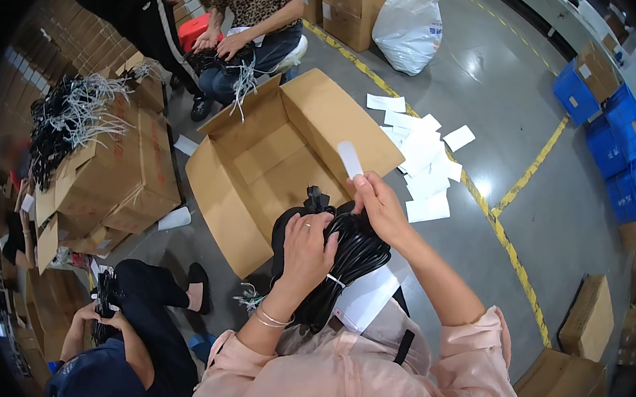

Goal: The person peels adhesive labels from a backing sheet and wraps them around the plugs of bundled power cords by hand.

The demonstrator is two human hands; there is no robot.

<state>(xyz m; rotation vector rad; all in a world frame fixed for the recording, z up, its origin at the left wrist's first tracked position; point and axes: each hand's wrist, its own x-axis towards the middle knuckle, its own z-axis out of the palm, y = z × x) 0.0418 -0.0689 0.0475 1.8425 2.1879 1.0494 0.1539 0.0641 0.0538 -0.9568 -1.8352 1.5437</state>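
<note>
A thick bundle of black cables lies across my lap, bound with a thin white tie. My left hand is curled over its upper left part and holds it. Between thumb and fingertips, my right hand pinches a small white paper strip, which points up just beyond the bundle. Black plug ends stick out past my left fingers. Under the bundle, a white sheet rests on my lap. Green and white wire ends show at the lower left of the bundle.
An open cardboard box stands right in front of me. White papers are scattered on the floor to its right. Cartons piled with cables stand left. One person sits at lower left, another ahead, both handling cables.
</note>
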